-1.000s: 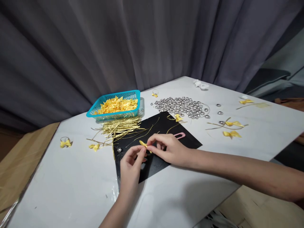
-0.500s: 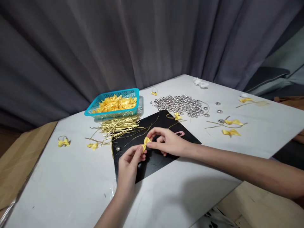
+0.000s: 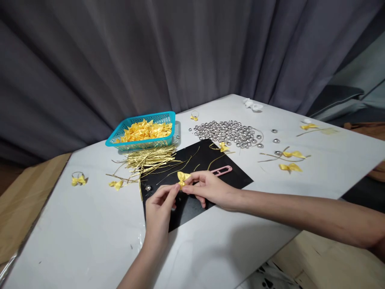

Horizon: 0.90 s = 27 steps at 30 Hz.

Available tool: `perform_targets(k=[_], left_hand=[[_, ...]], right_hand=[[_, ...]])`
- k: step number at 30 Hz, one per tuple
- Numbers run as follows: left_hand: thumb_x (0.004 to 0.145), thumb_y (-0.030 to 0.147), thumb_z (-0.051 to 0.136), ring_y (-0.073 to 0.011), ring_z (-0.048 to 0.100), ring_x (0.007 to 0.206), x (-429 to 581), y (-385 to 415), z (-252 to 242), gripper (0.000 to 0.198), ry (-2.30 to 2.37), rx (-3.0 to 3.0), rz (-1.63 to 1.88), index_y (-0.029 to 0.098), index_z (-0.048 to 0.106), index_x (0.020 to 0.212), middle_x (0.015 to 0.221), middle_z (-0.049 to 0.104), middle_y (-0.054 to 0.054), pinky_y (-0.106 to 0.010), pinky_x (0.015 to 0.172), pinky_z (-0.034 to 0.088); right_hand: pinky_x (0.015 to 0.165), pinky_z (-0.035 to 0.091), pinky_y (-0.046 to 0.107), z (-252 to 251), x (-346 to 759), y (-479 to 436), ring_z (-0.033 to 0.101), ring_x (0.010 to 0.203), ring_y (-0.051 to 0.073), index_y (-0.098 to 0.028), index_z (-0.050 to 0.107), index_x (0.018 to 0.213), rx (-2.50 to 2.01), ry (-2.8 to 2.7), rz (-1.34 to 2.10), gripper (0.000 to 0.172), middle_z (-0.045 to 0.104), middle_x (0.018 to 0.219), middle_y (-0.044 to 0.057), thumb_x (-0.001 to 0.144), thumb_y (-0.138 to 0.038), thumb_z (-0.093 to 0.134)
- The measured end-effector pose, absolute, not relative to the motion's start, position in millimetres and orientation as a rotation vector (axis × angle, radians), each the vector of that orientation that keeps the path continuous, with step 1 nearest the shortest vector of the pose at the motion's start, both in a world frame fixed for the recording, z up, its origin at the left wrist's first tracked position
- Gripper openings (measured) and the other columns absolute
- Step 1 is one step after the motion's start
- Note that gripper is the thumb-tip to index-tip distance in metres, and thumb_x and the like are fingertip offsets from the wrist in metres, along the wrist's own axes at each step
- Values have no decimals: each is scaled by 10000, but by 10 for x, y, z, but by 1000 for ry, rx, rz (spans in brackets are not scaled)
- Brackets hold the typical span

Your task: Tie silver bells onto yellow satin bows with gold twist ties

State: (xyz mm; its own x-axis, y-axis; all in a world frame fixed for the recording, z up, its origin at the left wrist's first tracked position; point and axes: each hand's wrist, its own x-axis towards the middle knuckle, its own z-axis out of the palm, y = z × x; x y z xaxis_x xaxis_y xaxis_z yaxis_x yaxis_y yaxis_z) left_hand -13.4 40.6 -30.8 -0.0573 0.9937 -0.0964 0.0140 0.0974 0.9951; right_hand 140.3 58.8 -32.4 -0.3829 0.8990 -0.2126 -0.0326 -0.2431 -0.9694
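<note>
A yellow ribbon bow (image 3: pixel 182 178) is pinched between my two hands above a black mat (image 3: pixel 192 212). The fingertips of my left hand (image 3: pixel 161 204) close on its lower left part, and those of my right hand (image 3: pixel 207 188) on its lower right. A pink thread snipper or cutter (image 3: pixel 222 170) lies on the mat just beyond my right hand. Near my left hand rests a small silver bell-like bead (image 3: pixel 148 188). Gold twist ties (image 3: pixel 150 157) are heaped at the mat's far left edge, with several loose strands across it.
A turquoise basket (image 3: pixel 110 143) full of yellow bows stands at the back left. Silver domed beads (image 3: pixel 228 132) are spread behind the mat. Bows with ties lie at the right (image 3: pixel 293 154), and a looped bow (image 3: pixel 78 180) lies at the far left. White scraps (image 3: pixel 252 105) sit near the back edge.
The bow has turned in my fingers, so its loops now point upward. My right hand has lowered slightly, uncovering more of the pink tool.
</note>
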Motion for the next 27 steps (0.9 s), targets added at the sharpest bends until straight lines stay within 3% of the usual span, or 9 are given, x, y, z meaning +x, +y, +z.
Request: perform_targets(k=[5,9,16,21,25,27], left_hand=[[664,430,705,-90,416,541,-143,434,-341,281,1376,1164,1185,153,667,694,627,509,23,-192,466,357],[700,469,663,-99,443,558,-164,445,-348,316,1375,1196,1173,157,627,730,656,510,16,-195,474,374],[744,446,625,-121,532,609,-209,476,-324,280,1227,1237,1090,169,595,777,700,567,2,-210,528,423],[715,457,643,-120,522,567,-163,463,-315,300,1203,1254,992,159,623,744,645,589,-6,-218,522,419],[750,430,618,-124,524,592,-161,449,-325,263,1228,1314,1038,167,622,743,638,596,-3,-214,538,406],[761,414,613,-133,531,629,-163,444,-331,248,1246,1348,1051,167,629,755,669,609,-12,-213,544,402]], right_hand=[[327,372,152,-304,1451,628,396,341,24,-145,528,772,-1174,-1442,1680,265,477,515,-84,744,-379,650],[335,327,127,-214,1529,675,384,338,17,-128,548,718,-1229,-1607,1697,213,429,442,-99,723,-290,686],[368,393,149,-176,1561,738,457,393,1,-148,549,982,-1088,-1562,1562,281,574,815,-18,793,-347,610],[359,408,147,-260,1510,706,451,387,20,-122,580,801,-1077,-1451,1705,361,595,654,-19,713,-459,675],[329,385,139,-296,1450,643,409,344,34,-136,572,733,-1097,-1374,1815,344,486,445,-74,700,-457,692],[312,358,132,-305,1415,613,396,339,26,-139,559,723,-1118,-1347,1807,336,491,467,-76,685,-438,710]])
